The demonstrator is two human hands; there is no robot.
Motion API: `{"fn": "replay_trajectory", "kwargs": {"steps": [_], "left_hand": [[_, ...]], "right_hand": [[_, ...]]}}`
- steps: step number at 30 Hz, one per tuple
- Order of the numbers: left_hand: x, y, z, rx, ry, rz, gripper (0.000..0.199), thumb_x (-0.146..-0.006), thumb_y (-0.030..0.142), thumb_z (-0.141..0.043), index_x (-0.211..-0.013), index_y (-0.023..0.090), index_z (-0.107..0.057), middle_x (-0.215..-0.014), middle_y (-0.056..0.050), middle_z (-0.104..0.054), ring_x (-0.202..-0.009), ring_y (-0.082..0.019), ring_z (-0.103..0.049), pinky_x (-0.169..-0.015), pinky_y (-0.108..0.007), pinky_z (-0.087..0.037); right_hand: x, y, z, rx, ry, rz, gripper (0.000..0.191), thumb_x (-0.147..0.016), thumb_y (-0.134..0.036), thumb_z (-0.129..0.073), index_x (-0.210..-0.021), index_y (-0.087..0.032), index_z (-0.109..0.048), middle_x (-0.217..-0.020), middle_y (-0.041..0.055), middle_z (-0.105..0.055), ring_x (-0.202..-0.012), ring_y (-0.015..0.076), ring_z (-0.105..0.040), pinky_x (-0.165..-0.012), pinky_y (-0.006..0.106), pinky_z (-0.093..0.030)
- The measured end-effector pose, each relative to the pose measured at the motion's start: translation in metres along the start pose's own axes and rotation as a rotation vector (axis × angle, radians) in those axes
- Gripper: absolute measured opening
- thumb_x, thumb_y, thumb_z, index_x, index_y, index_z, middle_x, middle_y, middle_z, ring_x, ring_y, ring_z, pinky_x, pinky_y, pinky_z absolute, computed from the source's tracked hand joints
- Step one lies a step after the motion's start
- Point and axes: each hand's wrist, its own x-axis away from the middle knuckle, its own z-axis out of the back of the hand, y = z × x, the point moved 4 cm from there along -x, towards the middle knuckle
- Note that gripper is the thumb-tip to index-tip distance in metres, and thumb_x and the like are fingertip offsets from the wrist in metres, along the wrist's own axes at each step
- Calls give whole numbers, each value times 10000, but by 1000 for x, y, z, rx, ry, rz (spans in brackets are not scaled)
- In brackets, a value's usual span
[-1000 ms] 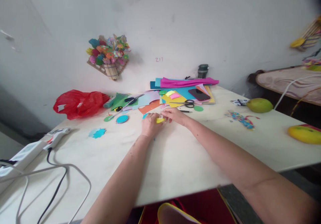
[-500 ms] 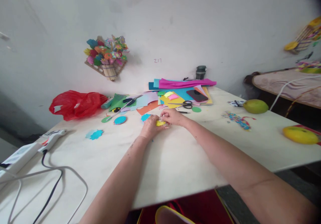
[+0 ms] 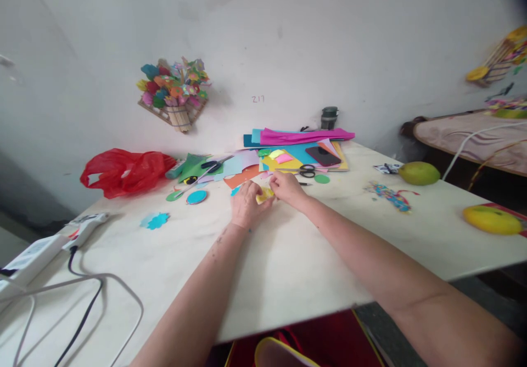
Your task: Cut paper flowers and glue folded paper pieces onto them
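Just above the table, my left hand (image 3: 247, 205) is closed around a small yellow packet (image 3: 264, 194); clear plastic around it showed a moment earlier. My right hand (image 3: 288, 187) pinches at the packet's right edge, its fingertips partly hiding what they grip. Past the left fingers, a blue paper cutout (image 3: 234, 191) peeks out on the table. Beyond the right hand lie black-handled scissors (image 3: 307, 170), a pen-like black tool (image 3: 305, 184) and a green paper disc (image 3: 322, 179).
Colored sheets (image 3: 288, 136) and a phone (image 3: 324, 156) lie at the back. A red plastic bag (image 3: 127, 170) sits left, near a blue disc (image 3: 196, 197) and blue scalloped cutout (image 3: 158, 220). Cables (image 3: 119, 279) cross the left front; mangoes (image 3: 419, 173) rest right.
My right hand has shifted slightly right and up, pulling at the packet's edge. The left fingers now cover more of the blue cutout behind them.
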Motion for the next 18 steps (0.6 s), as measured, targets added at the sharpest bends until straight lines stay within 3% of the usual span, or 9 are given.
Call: {"fn": "replay_trajectory", "kwargs": {"steps": [4,9,12,18], "left_hand": [[1,0,-2,5,-170,187,342,-819,468,-472,-666,199,-618,-676,-40,-652,-698,-180,-604,-580,-272,-336],[0,8,-1,-20,-308,301,393,-826,422,-415,-627,200,-672,-689,-69,-687,-730,-209,-635,-584,-282,-364],[0,10,-1,-19,-347,354,367,-813,374,-412,-676,197,-704,-711,-83,-700,-748,-228,-647,-612,-296,-401],[0,8,-4,-26,-327,371,372,-813,415,-416,-723,198,-706,-775,-104,-714,-786,-254,-657,-646,-319,-433]], "right_hand": [[3,-3,-3,76,-5,-16,214,-825,-149,-466,-949,-131,-640,-783,82,-694,-734,180,-628,-658,250,-403],[9,-7,-7,128,32,-35,398,-810,-131,-441,-1188,-141,-563,-844,82,-703,-801,203,-630,-694,267,-402],[12,-9,-11,149,24,13,452,-818,-138,-425,-1250,-177,-550,-874,84,-710,-815,210,-637,-725,275,-412],[11,-7,-14,212,11,-19,351,-843,-172,-415,-1124,-160,-626,-930,112,-713,-859,223,-646,-738,284,-423]]}}
